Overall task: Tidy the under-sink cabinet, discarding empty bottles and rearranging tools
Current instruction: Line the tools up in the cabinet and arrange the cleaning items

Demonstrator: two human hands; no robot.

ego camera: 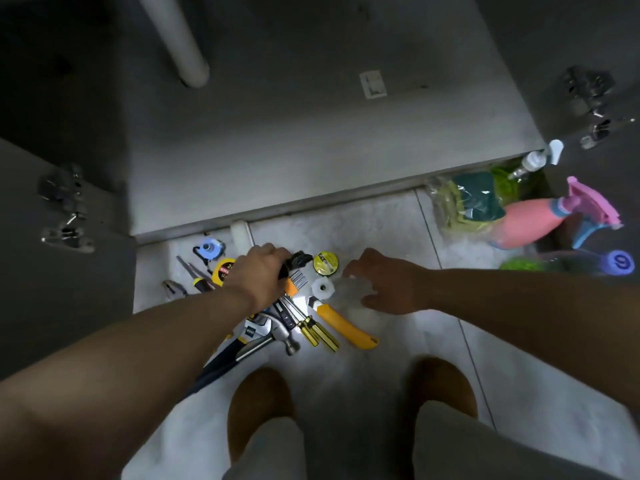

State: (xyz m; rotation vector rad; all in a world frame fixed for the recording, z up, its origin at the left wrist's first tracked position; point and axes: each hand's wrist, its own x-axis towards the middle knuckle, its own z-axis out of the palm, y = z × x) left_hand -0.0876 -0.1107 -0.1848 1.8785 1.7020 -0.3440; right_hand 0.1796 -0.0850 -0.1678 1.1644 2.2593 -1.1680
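- Head view, looking straight down. The grey cabinet floor (311,150) fills 12 o'clock, with a white pipe (176,39) at 11 o'clock.
- The tools lie in a cluster on the tiled floor (381,341), just in front of the cabinet edge near frame centre.
- Left hand (259,275): fingers curled round a black-handled tool (299,259). Its black end sticks out at the hand's 3 o'clock.
- Right hand (384,282): fingers bent down over a clear plastic piece (341,289), fingertips on it. Too blurred to tell whether it pinches the piece or only touches it.
- A white nut (322,288) sits just at 9 o'clock of the clear piece. A yellow-green tape roll (325,263) lies at the nut's 12 o'clock, between the two hands.
- Off the left hand: a yellow tape measure (223,270) at 9 o'clock, a blue-and-white reel (209,247) at 10 o'clock, pliers (173,289) at 8 o'clock.
- At 6 o'clock of the hands: two yellow-handled screwdrivers (320,334) side by side, with a yellow utility knife (348,327) at their 3 o'clock. A hammer (291,344) and a wrench (258,329) lie at their 9 o'clock, beside the left forearm.
- At 2–3 o'clock of the frame: a pink spray bottle (530,223) on its side, touching a sponge pack (467,202). A white-capped bottle (535,160) lies at the cabinet corner, and a green bottle with a purple cap (621,263) lies at 3 o'clock.
- Brown slippers (263,393) at 6 o'clock.
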